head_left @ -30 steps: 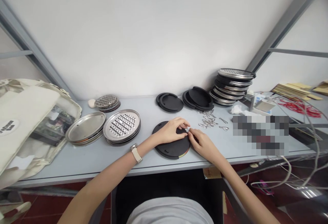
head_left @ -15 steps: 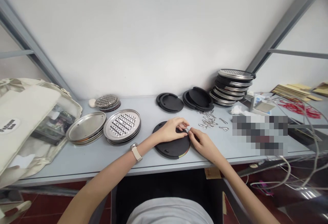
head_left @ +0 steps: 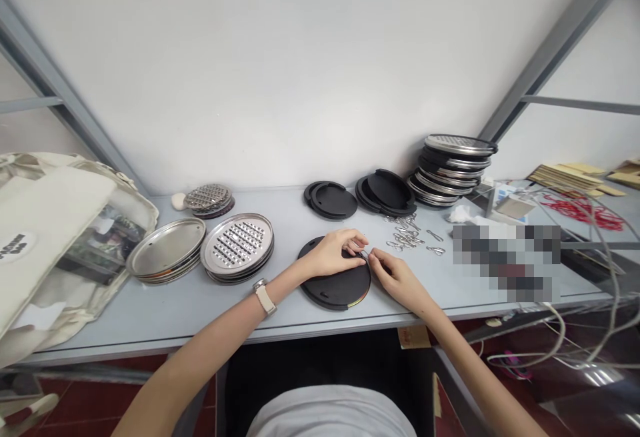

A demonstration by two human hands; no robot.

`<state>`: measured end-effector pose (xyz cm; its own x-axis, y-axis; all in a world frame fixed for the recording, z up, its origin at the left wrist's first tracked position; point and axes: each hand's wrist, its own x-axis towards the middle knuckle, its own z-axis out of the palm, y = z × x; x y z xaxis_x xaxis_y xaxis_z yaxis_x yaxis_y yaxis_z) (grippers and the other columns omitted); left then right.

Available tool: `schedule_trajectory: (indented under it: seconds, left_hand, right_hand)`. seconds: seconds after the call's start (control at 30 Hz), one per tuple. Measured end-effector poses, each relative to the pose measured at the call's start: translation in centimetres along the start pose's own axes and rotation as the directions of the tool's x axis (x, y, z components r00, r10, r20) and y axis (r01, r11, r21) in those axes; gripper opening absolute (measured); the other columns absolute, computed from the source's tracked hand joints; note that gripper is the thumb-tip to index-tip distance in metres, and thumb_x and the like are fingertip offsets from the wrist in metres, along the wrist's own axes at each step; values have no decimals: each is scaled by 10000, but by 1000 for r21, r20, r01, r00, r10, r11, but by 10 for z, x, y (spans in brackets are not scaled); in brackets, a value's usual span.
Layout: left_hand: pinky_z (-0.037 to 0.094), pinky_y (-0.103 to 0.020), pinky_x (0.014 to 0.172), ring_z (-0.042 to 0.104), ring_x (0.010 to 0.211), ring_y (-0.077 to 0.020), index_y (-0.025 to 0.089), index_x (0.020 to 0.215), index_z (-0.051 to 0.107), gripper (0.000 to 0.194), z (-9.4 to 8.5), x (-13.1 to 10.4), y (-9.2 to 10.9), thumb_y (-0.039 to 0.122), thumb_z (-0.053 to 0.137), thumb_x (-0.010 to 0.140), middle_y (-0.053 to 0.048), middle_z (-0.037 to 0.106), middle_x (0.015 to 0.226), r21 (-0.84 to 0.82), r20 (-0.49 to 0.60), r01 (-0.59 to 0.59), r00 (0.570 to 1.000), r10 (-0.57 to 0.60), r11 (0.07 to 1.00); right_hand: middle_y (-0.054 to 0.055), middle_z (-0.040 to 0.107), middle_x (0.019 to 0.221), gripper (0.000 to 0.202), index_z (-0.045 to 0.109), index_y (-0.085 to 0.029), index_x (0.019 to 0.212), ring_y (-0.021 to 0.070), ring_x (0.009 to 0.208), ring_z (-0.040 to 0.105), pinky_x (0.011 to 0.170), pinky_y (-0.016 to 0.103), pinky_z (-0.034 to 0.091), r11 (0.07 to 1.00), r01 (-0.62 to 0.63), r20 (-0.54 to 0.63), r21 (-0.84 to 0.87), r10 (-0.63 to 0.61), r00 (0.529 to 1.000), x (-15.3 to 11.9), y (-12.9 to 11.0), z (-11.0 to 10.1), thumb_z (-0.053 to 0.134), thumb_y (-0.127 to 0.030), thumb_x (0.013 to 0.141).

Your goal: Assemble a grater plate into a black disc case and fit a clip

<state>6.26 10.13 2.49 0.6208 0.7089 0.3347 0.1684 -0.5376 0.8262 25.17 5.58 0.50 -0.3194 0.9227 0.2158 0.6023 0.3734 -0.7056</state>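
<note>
A round black disc (head_left: 333, 288) with a strip of colour at its lower right edge lies near the table's front. My left hand (head_left: 343, 250) rests over its upper part, fingers bent around a small metal clip at the rim. From the right, my right hand (head_left: 393, 275) pinches the clip's other end between thumb and forefinger. The fingers hide most of the clip. Similar metal clips (head_left: 407, 235) lie loose behind my right hand. Black discs (head_left: 333, 201) lie farther back, with more black discs (head_left: 387, 193) beside them.
Left on the table (head_left: 285, 320) are round grater plates (head_left: 237, 245), plain metal plates (head_left: 167, 248), smaller graters (head_left: 207, 198) and a cream bag (head_left: 55, 223). A tall stack of plates (head_left: 450, 170) stands at the back right, near red cords (head_left: 583, 211) and cables.
My right hand has shifted very slightly at the disc's rim. My left hand stays almost where it was, and the view has moved a little.
</note>
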Motion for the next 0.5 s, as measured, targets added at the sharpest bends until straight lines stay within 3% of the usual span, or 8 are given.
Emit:
schedule_trajectory:
  seconds: [0.23, 0.5]
  left_hand:
    - [509, -285, 830, 619, 892, -145, 147, 1007, 602, 271, 1, 0, 3, 132, 674, 746, -68, 631, 1030, -5, 3, 9, 1000, -9, 1000]
    - [486, -275, 810, 600, 927, -162, 179, 1002, 608, 268, -1, -1, 4, 149, 652, 739, -42, 615, 1022, 99, 7, -33, 999, 33, 994]
  right_hand:
    - [-50, 354, 586, 328, 325, -226, 680, 133, 561, 375, 550, 255, 313, 1000, -5, -49, -6, 5, 999, -1, 0, 0, 312, -379, 971]
    - [22, 560, 693, 272, 449, -215, 746, 182, 655, 520, 633, 290, 380, 984, 40, -44, -176, -49, 998, 0, -2, 4, 320, -313, 965]
